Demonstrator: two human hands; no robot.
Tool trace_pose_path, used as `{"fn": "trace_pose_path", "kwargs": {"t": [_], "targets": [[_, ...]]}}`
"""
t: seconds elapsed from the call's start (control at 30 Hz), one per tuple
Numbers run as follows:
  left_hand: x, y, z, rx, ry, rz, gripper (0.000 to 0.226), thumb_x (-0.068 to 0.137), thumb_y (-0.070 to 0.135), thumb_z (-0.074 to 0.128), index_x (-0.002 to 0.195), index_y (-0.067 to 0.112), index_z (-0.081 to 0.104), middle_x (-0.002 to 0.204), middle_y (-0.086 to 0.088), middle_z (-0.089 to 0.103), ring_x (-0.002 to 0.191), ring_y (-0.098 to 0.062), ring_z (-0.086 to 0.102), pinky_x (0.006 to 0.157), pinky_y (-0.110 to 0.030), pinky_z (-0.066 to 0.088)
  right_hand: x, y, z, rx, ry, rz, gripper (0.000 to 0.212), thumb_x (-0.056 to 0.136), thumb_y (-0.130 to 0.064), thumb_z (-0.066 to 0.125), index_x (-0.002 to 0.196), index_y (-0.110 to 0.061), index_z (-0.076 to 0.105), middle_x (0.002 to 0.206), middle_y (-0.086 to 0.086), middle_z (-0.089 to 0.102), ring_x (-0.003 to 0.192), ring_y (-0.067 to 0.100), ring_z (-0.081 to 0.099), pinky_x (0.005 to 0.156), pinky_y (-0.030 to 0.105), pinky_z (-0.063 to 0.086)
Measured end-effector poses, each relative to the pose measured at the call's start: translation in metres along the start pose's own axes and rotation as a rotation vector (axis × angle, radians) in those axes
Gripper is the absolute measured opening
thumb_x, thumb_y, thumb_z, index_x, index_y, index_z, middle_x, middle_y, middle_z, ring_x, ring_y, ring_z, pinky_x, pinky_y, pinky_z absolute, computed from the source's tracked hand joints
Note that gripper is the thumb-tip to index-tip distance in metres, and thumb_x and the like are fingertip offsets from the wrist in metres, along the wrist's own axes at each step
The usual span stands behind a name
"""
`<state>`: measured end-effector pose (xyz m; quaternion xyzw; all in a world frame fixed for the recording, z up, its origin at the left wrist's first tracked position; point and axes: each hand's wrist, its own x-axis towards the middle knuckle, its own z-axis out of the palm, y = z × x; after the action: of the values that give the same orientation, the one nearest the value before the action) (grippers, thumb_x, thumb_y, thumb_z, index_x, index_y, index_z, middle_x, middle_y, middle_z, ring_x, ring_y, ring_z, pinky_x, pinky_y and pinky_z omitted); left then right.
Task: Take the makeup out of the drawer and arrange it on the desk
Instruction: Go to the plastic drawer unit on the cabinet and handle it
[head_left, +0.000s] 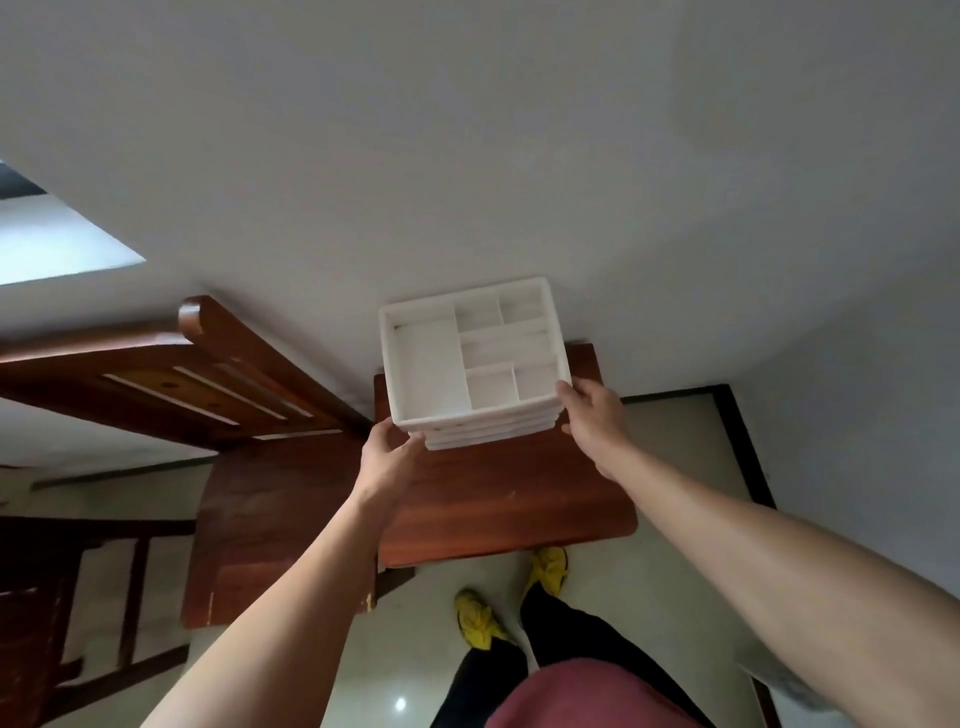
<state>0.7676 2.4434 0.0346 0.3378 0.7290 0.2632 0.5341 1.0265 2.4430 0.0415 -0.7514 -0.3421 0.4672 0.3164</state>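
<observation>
Left hand (389, 457) and right hand (592, 415) grip, fingers curled, the white plastic drawer organiser (467, 353) at the red-brown wooden worktop's (509, 493) wall edge. No makeup visible, drawers closed. Brace one-handed, then pull one straight out.

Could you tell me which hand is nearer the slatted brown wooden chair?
Left. The left hand sits just right of the chair, holding the white plastic organiser's left corner; the right hand holds its opposite corner.

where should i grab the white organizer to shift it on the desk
Probably by its front corners, one grip from each side, where the left hand and right hand sit: the organizer is wide and boxy, with its back to the wall.
</observation>
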Motion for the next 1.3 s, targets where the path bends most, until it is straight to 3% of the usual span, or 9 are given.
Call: {"fn": "trace_pose_path", "kwargs": {"t": [0.1, 0.3, 0.47, 0.67, 0.77, 0.87, 0.93, 1.07, 1.3], "targets": [[-0.003, -0.005, -0.004, 0.033, -0.004, 0.009, 0.043, 0.082, 0.023, 0.068, 0.122, 0.014, 0.057, 0.112, -0.006, 0.066, 0.095, -0.022, 0.065, 0.078, -0.036, 0.052, -0.002, 0.007, 0.003, 0.056, 0.025, 0.039, 0.012, 0.094, -0.035, 0.060, 0.091, -0.026, 0.067, 0.088, -0.014, 0.065, 0.093, 0.018, 0.066, 0.088, 0.049, 0.056], [-0.011, -0.017, -0.017, 0.147, -0.031, -0.009, 0.033, 0.081, 0.031, 0.072, 0.105, 0.011, 0.064, 0.097, -0.005, 0.068, 0.076, -0.014, 0.059, 0.071, -0.032, 0.050, -0.022, 0.024, 0.006, 0.029, 0.079, 0.153, 0.043, 0.088, -0.030, 0.071, 0.124, -0.008, 0.062, 0.114, 0.004, 0.068, 0.102, 0.022, 0.066, 0.094, 0.044, 0.055], [-0.025, -0.041, -0.019, 0.193, 0.013, -0.064, 0.020, 0.079, 0.033, 0.071, 0.084, 0.014, 0.067, 0.081, -0.007, 0.072, 0.082, -0.023, 0.070, 0.081, -0.041, 0.058, -0.038, 0.043, 0.010, -0.099, 0.117, 0.201, 0.033, 0.085, -0.021, 0.074, 0.116, -0.011, 0.066, 0.111, 0.004, 0.067, 0.096, 0.027, 0.068, 0.090, 0.045, 0.056], [-0.031, -0.044, -0.008, 0.208, 0.086, -0.125, 0.020, 0.080, 0.021, 0.074, 0.071, 0.011, 0.060, 0.071, -0.007, 0.069, 0.077, -0.029, 0.071, 0.070, -0.036, 0.057, -0.045, 0.059, 0.010, -0.183, 0.126, 0.213, 0.028, 0.085, -0.012, 0.072, 0.112, -0.011, 0.067, 0.110, 0.005, 0.067, 0.094, 0.024, 0.067, 0.087, 0.043, 0.057], [-0.028, -0.041, -0.007, 0.245, 0.081, -0.121, 0.021, 0.078, 0.016, 0.074, 0.068, 0.012, 0.056, 0.065, -0.005, 0.066, 0.075, -0.029, 0.071, 0.069, -0.036, 0.057, -0.048, 0.045, 0.009, -0.464, 0.161, 0.091, 0.034, 0.087, -0.018, 0.069, 0.121, -0.017, 0.063, 0.120, 0.002, 0.063, 0.106, 0.023, 0.062, 0.086, 0.038, 0.054], [-0.030, -0.038, -0.007, 0.281, 0.063, -0.108, 0.020, 0.079, 0.017, 0.072, 0.069, 0.012, 0.055, 0.066, -0.007, 0.067, 0.072, -0.028, 0.071, 0.069, -0.037, 0.059, -0.053, 0.030, 0.013, -0.661, 0.226, -0.275, 0.033, 0.088, -0.022, 0.067, 0.120, -0.015, 0.063, 0.118, 0.004, 0.059, 0.106, 0.024, 0.058, 0.076, 0.032, 0.049], [-0.031, -0.039, -0.008, 0.336, 0.050, -0.077, 0.020, 0.078, 0.023, 0.072, 0.071, 0.011, 0.058, 0.070, -0.008, 0.070, 0.073, -0.028, 0.070, 0.070, -0.039, 0.059, -0.055, 0.021, 0.023, -0.665, 0.130, -0.387, 0.031, 0.091, -0.025, 0.062, 0.120, -0.012, 0.063, 0.116, 0.004, 0.061, 0.106, 0.024, 0.059, 0.077, 0.032, 0.051], [-0.033, -0.038, -0.012, 0.439, 0.029, -0.014, 0.020, 0.081, 0.029, 0.072, 0.078, 0.012, 0.062, 0.076, -0.004, 0.069, 0.078, -0.024, 0.066, 0.071, -0.034, 0.055, -0.043, 0.006, 0.052, -0.846, -0.071, -0.225, 0.052, 0.097, -0.041, 0.054, 0.136, -0.008, 0.046, 0.137, 0.010, 0.050, 0.124, 0.027, 0.050, 0.094, 0.038, 0.050], [-0.047, -0.027, -0.014, 0.693, 0.138, 0.356, 0.011, 0.086, 0.019, 0.063, 0.092, 0.010, 0.059, 0.092, -0.001, 0.055, 0.082, -0.021, 0.053, 0.067, -0.036, 0.046, -0.034, -0.004, 0.073, -0.947, -0.011, -0.073, 0.068, 0.084, -0.054, 0.067, 0.126, -0.004, 0.048, 0.129, 0.016, 0.051, 0.117, 0.029, 0.051, 0.092, 0.035, 0.047]]}}
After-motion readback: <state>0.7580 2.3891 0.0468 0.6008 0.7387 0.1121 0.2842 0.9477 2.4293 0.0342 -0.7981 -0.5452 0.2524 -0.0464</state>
